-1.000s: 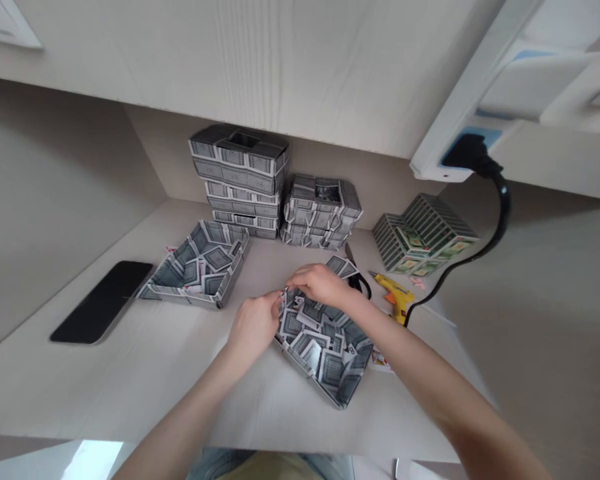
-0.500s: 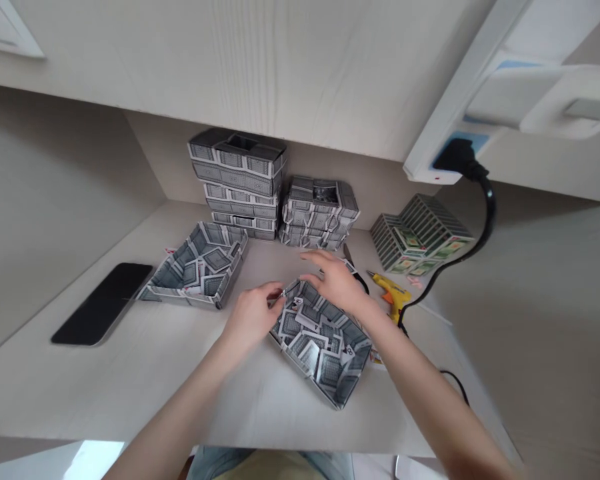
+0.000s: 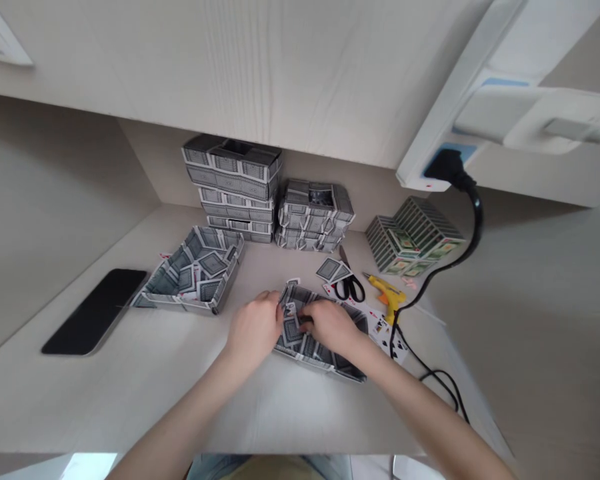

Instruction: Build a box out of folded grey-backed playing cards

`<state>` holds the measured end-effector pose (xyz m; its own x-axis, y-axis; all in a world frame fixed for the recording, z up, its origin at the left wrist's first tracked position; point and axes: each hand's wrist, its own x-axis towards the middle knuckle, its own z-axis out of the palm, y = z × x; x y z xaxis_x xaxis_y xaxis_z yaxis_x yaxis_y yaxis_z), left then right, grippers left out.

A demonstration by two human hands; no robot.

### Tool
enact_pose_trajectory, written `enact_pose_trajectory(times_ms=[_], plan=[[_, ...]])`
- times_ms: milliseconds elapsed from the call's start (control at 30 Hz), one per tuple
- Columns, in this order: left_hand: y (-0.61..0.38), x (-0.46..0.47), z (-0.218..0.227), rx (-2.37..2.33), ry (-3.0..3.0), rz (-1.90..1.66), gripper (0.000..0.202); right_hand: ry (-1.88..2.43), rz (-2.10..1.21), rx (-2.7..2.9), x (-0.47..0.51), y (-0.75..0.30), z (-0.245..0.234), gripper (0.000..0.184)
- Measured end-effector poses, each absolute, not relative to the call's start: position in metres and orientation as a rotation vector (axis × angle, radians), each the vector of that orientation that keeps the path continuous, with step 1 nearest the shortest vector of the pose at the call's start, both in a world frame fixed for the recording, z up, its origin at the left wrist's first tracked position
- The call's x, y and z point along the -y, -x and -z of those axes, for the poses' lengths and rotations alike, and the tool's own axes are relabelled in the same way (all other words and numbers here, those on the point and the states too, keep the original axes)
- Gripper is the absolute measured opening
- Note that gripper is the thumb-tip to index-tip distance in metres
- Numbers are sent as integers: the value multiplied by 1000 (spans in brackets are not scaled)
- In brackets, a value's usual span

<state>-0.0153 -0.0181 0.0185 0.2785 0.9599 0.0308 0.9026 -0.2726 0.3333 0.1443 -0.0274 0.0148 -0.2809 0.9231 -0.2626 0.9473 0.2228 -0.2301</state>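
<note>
In front of me lies a shallow box [image 3: 320,363] made of folded grey-backed playing cards, with loose cards inside. My left hand [image 3: 254,327] is closed on its left corner, fingertips at the rim. My right hand [image 3: 333,328] reaches into the box with curled fingers; what they hold, if anything, is hidden. One loose playing card [image 3: 291,327] shows between the hands. Beyond the box lie black-handled scissors [image 3: 349,289] and two face-down cards [image 3: 333,269]. A second open card box [image 3: 207,303] with loose cards stands to the left.
A black phone [image 3: 95,312] lies at the far left. At the back stand a taller stack of card boxes [image 3: 233,193] and a shorter stack [image 3: 315,217]. To the right are striped card blocks [image 3: 413,233], a yellow glue gun [image 3: 387,293], face-up cards [image 3: 383,330] and a black cable [image 3: 435,270].
My right hand has gone from above the far rim down into the box. The box has turned, its right end swinging away from me. Scissors and cards behind it are now uncovered.
</note>
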Motion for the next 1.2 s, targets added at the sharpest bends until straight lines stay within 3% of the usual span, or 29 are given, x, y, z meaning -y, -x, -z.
enact_pose_trajectory(times_ms=[200,467,667,833,1200], plan=[[14,-16,-4,-1286,-1960,-712,34,-1918,541,-2519,29,-146,-6,36],[2,-43,5,-1268,-2042,-601,27,-2028,572,-2825,25,-159,-14,11],[1,-37,0,-1298,-2192,-563,29,-2479,602,-2533,14,-169,-23,25],[3,-33,8,-1329,-2045,-674,29,-2392,401,-2653,14,-163,-11,21],[5,-35,19,-1248,-1779,-840,28,-2157,701,-2861,8,-154,-1,19]])
